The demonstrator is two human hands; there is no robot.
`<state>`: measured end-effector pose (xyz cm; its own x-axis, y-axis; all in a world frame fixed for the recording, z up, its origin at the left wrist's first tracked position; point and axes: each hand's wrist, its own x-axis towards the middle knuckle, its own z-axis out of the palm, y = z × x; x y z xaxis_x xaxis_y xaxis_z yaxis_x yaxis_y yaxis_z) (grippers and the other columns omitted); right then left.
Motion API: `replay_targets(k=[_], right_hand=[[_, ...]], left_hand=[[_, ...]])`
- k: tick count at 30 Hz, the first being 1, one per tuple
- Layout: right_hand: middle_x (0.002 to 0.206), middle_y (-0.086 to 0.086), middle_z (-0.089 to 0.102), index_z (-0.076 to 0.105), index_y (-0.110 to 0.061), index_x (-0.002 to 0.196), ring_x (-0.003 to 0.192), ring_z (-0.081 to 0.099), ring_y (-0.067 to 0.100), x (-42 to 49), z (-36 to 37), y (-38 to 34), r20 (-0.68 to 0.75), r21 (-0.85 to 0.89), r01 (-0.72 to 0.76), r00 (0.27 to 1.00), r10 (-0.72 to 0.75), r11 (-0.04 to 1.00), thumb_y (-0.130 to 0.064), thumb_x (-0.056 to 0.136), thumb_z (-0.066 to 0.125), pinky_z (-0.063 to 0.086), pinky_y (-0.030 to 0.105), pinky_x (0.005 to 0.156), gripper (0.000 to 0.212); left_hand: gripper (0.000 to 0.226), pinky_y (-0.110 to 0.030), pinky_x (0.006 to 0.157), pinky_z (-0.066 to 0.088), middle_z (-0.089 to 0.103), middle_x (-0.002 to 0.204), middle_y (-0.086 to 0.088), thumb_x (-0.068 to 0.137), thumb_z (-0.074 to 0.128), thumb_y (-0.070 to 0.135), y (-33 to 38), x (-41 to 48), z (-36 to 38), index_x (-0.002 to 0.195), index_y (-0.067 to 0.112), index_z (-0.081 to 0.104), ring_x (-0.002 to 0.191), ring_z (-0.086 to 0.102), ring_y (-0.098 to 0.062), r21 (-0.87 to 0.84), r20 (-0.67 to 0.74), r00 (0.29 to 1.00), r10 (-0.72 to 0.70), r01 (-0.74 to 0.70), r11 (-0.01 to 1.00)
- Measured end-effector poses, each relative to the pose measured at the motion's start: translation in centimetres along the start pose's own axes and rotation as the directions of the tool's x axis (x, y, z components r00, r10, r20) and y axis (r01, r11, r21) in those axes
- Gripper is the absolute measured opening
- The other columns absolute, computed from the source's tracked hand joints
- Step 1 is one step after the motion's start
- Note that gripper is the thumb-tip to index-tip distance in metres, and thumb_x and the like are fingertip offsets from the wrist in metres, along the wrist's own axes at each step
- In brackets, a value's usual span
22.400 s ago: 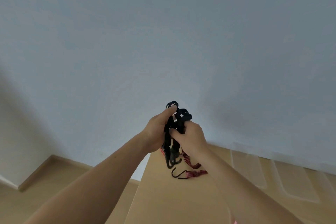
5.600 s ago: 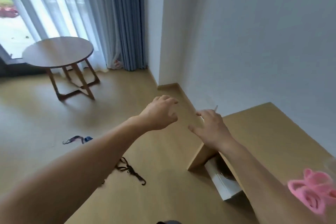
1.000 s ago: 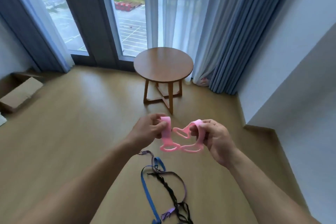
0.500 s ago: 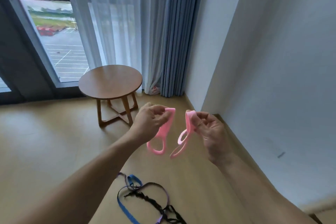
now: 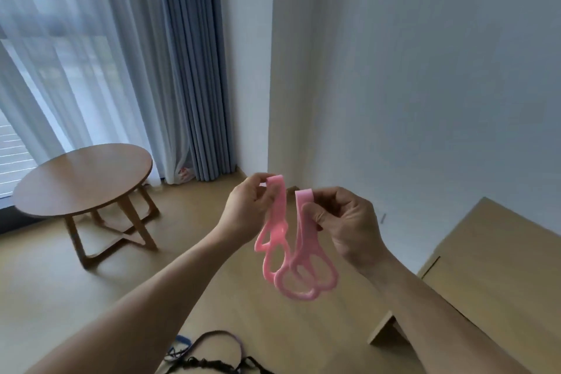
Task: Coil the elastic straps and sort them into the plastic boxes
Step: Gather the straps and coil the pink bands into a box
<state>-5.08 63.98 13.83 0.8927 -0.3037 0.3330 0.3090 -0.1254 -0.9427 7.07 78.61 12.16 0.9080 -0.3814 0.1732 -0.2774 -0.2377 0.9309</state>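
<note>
Head view showed the left hand (image 5: 246, 212) and right hand (image 5: 349, 222) each pinching a top fold of a pink elastic strap (image 5: 291, 255), loops dangling below them.

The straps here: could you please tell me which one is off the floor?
The pink strap, pinched near its ends by the left hand and right hand; the dark straps lie tangled on the floor.

Strap (image 5: 288, 252) hangs mid-frame between the hands: left hand (image 5: 246, 212) pinches one end, right hand (image 5: 349, 228) the other, the ends near each other but apart. Table (image 5: 82, 179) stands far left on the floor, before the curtains (image 5: 194, 70). Desk (image 5: 485, 267) is at right, by the wall. Floor straps (image 5: 212, 355) lie below the hands.
</note>
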Motion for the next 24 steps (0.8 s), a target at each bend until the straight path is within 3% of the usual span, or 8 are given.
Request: replay_targets(k=[5,8,11,15,18,20,24], right_hand=[[0.075,-0.009,0.074,0.07,-0.021,0.087,0.067,0.068,0.003,-1.1,-7.9,-0.8,-0.087,-0.097,0.002,0.996,-0.01,0.995,-0.005,0.081,0.077,0.052,0.015,0.061,0.018],[0.08,-0.008,0.074,0.069,-0.025,0.087,0.074,0.07,0.007,-2.2,-13.5,-1.1,-0.192,-0.185,0.007,0.98,-0.043,0.983,-0.012,0.082,0.079,0.054,0.019,0.066,0.018],[0.08,-0.012,0.072,0.069,-0.029,0.084,0.07,0.063,0.001,-4.1,-19.0,-1.5,-0.294,-0.26,-0.01,0.953,-0.069,0.966,-0.019,0.08,0.081,0.048,0.012,0.061,0.016],[0.079,-0.005,0.072,0.071,-0.023,0.088,0.072,0.067,0.011,-7.6,-26.1,-2.2,-0.411,-0.259,-0.099,0.912,-0.017,0.961,-0.024,0.082,0.079,0.057,0.025,0.066,0.011],[0.077,0.005,0.069,0.07,-0.023,0.084,0.061,0.064,0.008,-10.5,-30.7,-2.8,-0.494,-0.249,-0.136,0.869,-0.005,0.959,-0.025,0.08,0.081,0.053,0.02,0.052,0.012],[0.088,0.004,0.066,0.068,-0.022,0.084,0.063,0.064,0.004,-12.3,-33.9,-3.0,-0.554,-0.287,-0.177,0.832,-0.013,0.941,-0.026,0.079,0.082,0.05,0.016,0.05,0.015],[0.095,-0.005,0.065,0.063,-0.022,0.093,0.079,0.061,0.002,-16.3,-39.9,-3.2,-0.683,-0.285,-0.288,0.73,0.017,0.914,-0.027,0.079,0.081,0.051,0.016,0.07,0.023]], left_hand=[[0.019,-0.041,0.074,0.062,0.076,0.085,-0.004,0.099,0.058,0.032,3.8,-1.2,8.9,0.105,0.017,0.068,0.082,0.074,-0.027,-0.135,0.248,0.969,0.004,0.031,0.99],[0.027,-0.041,0.074,0.061,0.075,0.089,-0.016,0.101,0.054,0.032,6.3,-2.4,14.6,0.095,0.012,0.07,0.084,0.072,-0.033,-0.315,0.386,0.922,-0.008,0.14,0.939],[0.027,-0.039,0.072,0.057,0.071,0.095,-0.025,0.094,0.055,0.025,8.5,-3.4,20.0,0.101,0.004,0.071,0.086,0.069,-0.037,-0.428,0.527,0.85,0.001,0.265,0.864],[0.03,-0.039,0.08,0.058,0.071,0.107,-0.021,0.087,0.067,0.013,11.0,-5.3,27.4,0.116,0.005,0.065,0.097,0.07,-0.038,-0.402,0.678,0.723,0.132,0.214,0.89],[0.038,-0.041,0.082,0.058,0.072,0.107,-0.017,0.086,0.077,0.019,13.0,-7.2,33.0,0.12,0.007,0.063,0.098,0.07,-0.038,-0.39,0.689,0.708,0.156,0.181,0.903],[0.043,-0.033,0.075,0.057,0.074,0.102,-0.015,0.083,0.078,0.025,14.2,-8.5,36.4,0.118,0.007,0.063,0.093,0.072,-0.035,-0.377,0.701,0.699,0.141,0.195,0.905],[0.043,-0.032,0.07,0.057,0.075,0.1,-0.013,0.081,0.078,0.028,16.2,-10.1,42.4,0.117,0.008,0.062,0.09,0.074,-0.032,-0.356,0.757,0.639,0.137,0.228,0.906]])
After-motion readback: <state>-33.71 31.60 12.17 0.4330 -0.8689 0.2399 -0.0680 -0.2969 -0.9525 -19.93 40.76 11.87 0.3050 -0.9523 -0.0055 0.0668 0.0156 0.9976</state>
